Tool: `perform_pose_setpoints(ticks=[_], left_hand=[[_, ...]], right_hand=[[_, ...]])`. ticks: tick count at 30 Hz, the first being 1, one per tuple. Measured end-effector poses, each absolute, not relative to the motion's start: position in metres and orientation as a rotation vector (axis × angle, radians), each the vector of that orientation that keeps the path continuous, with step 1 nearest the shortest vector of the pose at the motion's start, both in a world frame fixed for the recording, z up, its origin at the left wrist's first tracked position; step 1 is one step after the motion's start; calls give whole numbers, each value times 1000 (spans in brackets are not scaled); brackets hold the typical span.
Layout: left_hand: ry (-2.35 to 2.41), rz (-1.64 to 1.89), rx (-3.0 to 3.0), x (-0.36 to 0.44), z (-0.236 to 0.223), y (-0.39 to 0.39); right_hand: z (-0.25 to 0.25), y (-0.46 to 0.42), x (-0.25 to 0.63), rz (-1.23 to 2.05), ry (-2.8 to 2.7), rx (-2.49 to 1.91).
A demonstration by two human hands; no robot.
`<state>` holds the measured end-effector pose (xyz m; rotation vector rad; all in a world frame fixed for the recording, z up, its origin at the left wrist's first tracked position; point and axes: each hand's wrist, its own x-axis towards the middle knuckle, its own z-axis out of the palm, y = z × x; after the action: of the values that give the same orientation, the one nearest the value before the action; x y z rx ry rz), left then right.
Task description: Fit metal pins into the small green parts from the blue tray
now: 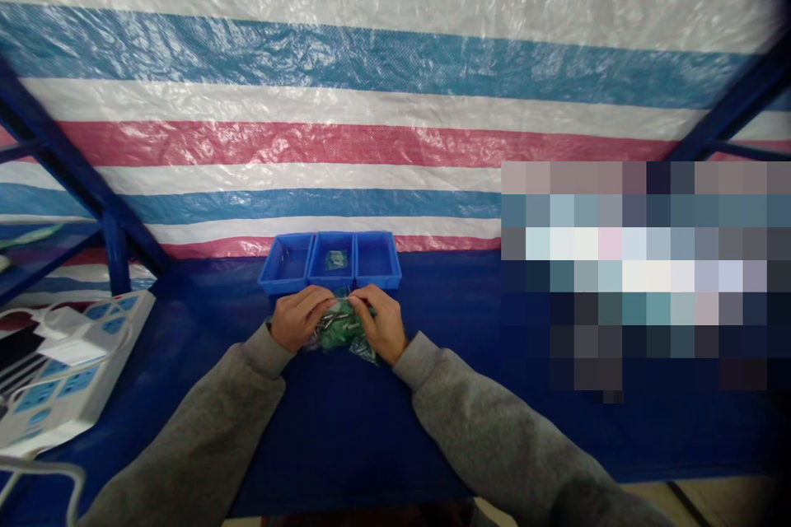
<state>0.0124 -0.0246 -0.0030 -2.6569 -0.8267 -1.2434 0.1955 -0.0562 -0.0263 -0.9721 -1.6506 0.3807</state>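
My left hand [301, 318] and my right hand [381, 321] meet at the middle of the blue table, fingertips pinched close together. A tiny pale thing spans the gap between them, too small to make out. Just below the fingers lies a pile of small clear plastic bags [337, 335], greenish, with thin metallic pieces showing among them. Another small bag [366, 351] lies by the heel of my right hand. Behind my hands stand three joined blue trays: the left tray [270, 278] has tiny pieces in it, the middle tray [331, 275] a small clear bag.
The right tray [378, 280] ends the row. At the left, a white power strip [92, 395] carries a plugged-in white adapter [71, 333] and cables. Blue metal posts [115, 251] and a striped plastic sheet [346, 58] bound the table [334, 436]. The right side is blurred out.
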Motion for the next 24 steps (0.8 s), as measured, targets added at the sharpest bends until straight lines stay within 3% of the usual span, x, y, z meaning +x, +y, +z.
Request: perform_pose_setpoints(ticks=[24], left_hand=[[-834, -1382, -2657, 12, 4, -32]], right_hand=[[-27, -58, 196, 293, -1721, -1073]])
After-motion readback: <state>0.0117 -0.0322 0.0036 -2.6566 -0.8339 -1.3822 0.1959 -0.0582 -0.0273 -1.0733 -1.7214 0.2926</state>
